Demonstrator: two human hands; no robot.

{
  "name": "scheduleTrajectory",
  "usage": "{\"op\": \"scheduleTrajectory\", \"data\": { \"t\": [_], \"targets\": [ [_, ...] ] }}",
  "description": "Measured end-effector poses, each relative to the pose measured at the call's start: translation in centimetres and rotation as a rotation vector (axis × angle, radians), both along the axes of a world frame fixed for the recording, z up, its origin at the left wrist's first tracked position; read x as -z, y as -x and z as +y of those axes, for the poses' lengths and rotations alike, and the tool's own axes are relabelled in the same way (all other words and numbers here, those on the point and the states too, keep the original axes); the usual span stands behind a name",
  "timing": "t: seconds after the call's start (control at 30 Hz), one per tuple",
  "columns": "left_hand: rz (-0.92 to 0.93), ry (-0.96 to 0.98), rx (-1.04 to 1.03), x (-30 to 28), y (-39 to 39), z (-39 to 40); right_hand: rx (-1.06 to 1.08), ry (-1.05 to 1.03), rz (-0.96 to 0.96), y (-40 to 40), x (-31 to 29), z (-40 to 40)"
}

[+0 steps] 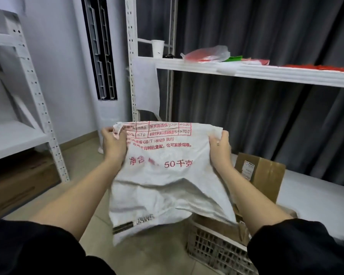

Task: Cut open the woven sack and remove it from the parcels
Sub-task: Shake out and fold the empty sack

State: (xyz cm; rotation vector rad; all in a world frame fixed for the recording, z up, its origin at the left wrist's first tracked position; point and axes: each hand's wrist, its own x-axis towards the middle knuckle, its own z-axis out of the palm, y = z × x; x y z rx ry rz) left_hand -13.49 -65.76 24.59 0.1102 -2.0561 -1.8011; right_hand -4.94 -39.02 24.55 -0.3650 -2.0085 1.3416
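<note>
Both hands hold the white woven sack (163, 181) up in the air by its top edge, the left hand (114, 144) clenched on its upper left corner and the right hand (219, 148) on its upper right corner. The sack hangs limp above the floor (83, 171), its lower edge over a plastic crate (216, 249) beside a cardboard box (264, 175).

One head-worn camera, looking forward and down

The wide view sits above both forearms, close to the sack (163, 175) held up in front of it at centre frame. It faces a white shelf (246, 71) and dark curtain (266, 36), with floor and a crate (216, 249) at the bottom edge.
</note>
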Motion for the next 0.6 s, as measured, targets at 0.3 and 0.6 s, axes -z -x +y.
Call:
{"op": "scheduleTrajectory", "data": {
  "t": [0.3, 0.6],
  "targets": [
    [-0.597, 0.103, 0.975, 2.1, -5.1, -3.4, 0.051, 0.185, 0.019, -1.3, -1.2, 1.6],
    [-0.376, -0.092, 0.82, 3.9, -5.3, -4.1, -0.274, 0.722, -0.022, -1.8, -3.3, 0.8]
  ]
}}
